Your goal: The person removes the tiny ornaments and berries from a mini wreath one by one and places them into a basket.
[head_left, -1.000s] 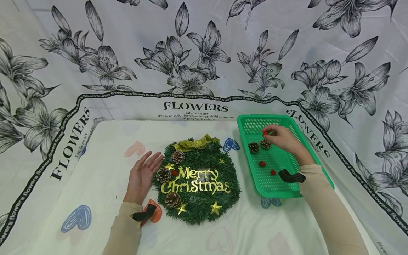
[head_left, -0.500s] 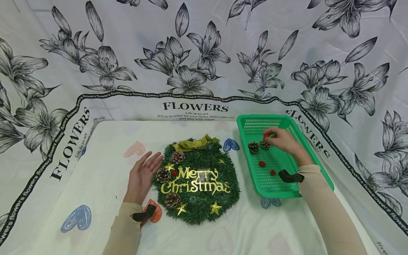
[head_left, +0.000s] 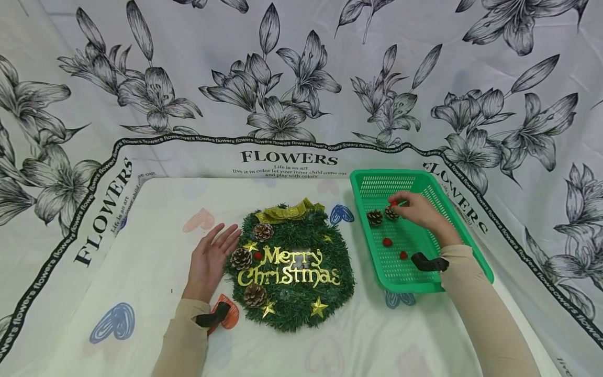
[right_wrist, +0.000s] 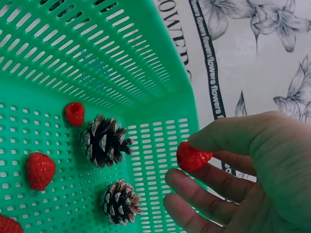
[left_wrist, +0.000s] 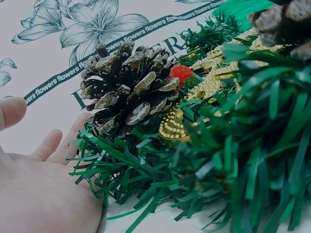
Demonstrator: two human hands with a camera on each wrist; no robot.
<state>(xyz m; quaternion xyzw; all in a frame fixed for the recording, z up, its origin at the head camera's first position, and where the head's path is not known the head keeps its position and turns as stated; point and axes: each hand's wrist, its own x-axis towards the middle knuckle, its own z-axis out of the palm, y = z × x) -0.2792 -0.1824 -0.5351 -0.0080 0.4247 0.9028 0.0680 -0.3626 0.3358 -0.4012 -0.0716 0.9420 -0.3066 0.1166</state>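
Note:
My right hand (head_left: 421,210) is over the far part of the green plastic basket (head_left: 445,285), pinching a red artificial raspberry (right_wrist: 193,156) between thumb and index finger. Under it in the basket lie two pine cones (right_wrist: 105,141). Several other raspberries (right_wrist: 41,171) rest on the basket floor. My left hand (head_left: 210,262), palm turned up and fingers extended, lies at the left edge of a green tinsel wreath (head_left: 294,306). In the left wrist view a pine cone (left_wrist: 129,90) and a raspberry (left_wrist: 181,74) sit on the wreath close to that hand.
The wreath carries gold "Merry Christmas" lettering (head_left: 289,267), a gold bow (head_left: 287,213), several gold stars (head_left: 319,307) and pine cones. A white cloth (head_left: 155,235) with printed hearts covers the table. Behind hangs a flower-printed curtain (head_left: 301,120).
My right hand has shifted slightly down and toward me with the raspberry pinched throughout. The left hand and the wreath have stayed in place.

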